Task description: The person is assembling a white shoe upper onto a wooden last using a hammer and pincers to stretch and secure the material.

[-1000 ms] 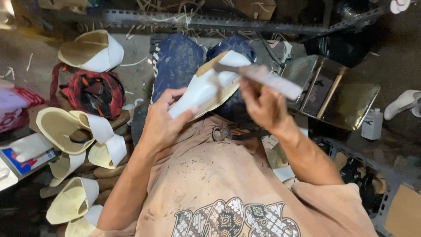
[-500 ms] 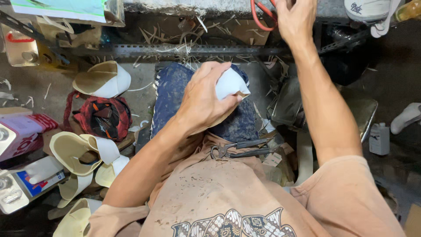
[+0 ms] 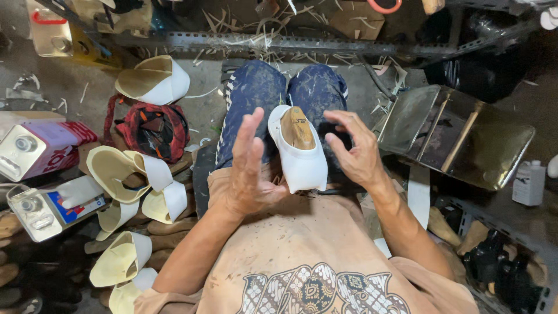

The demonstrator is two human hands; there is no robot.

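White upper (image 3: pixel 302 160) pulled over wooden last (image 3: pixel 296 127) on my lap, left hand (image 3: pixel 249 168) and right hand (image 3: pixel 354 152) both open, sole not on

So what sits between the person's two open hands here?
In the head view, a white shoe upper on a wooden last rests on the lap between the left hand and right hand; neither hand grips it.
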